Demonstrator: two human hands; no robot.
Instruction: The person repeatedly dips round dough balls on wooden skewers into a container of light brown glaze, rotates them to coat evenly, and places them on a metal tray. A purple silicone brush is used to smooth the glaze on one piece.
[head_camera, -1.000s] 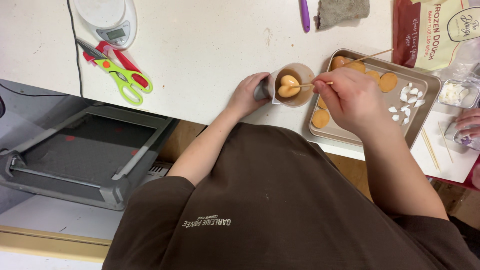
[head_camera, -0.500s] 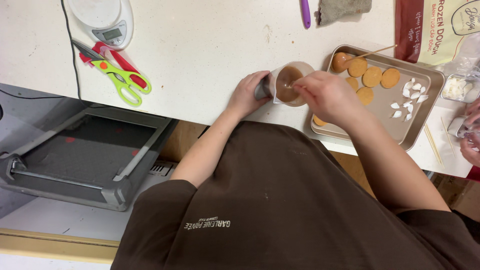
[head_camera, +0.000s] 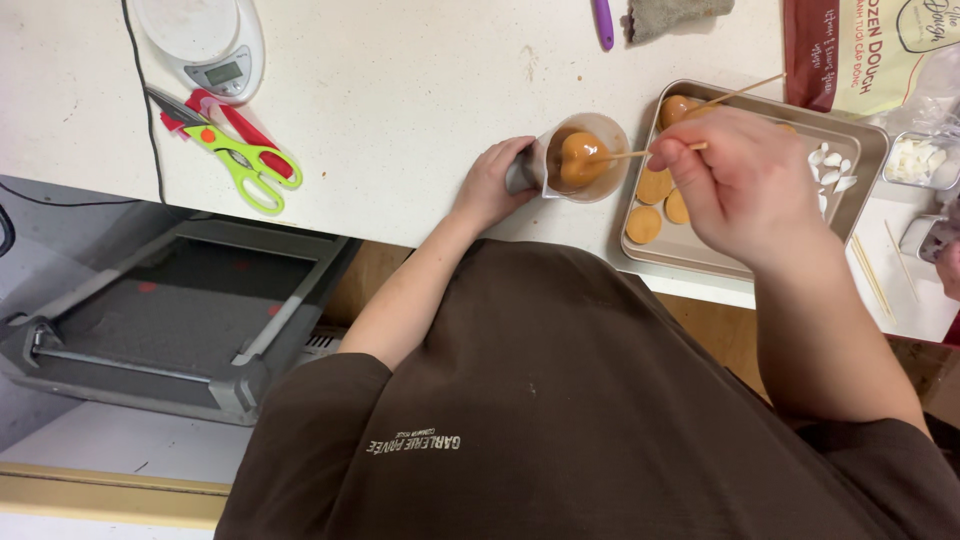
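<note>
**A:** Where are you in the work?

**B:** From what shows, you're at the dipping step. Your right hand (head_camera: 745, 185) is pinched narrow on a thin wooden skewer (head_camera: 640, 153), and the heart-shaped piece (head_camera: 582, 158) on its tip sits coated in caramel-coloured glaze inside the small cup (head_camera: 585, 157).

**A:** And your other hand?

**B:** Your left hand (head_camera: 492, 185) is wrapped around the cup's handle side, steadying it near the front edge of the bench (head_camera: 400, 90).

**A:** How does the piece lie to the hand?

**B:** It is a skewer's length to the left of your right fingers, apart from them, low in the cup. The metal tray (head_camera: 862, 180) lies under and just beyond your right hand, with round glazed pieces (head_camera: 655, 205) at its left end and small white bits (head_camera: 830, 170) towards its right.

**A:** What does the next move ask of you?

**B:** I'd judge a slow, level lift, letting the glaze drip off over the cup, then a short carry right to a bare part of the tray.
</note>
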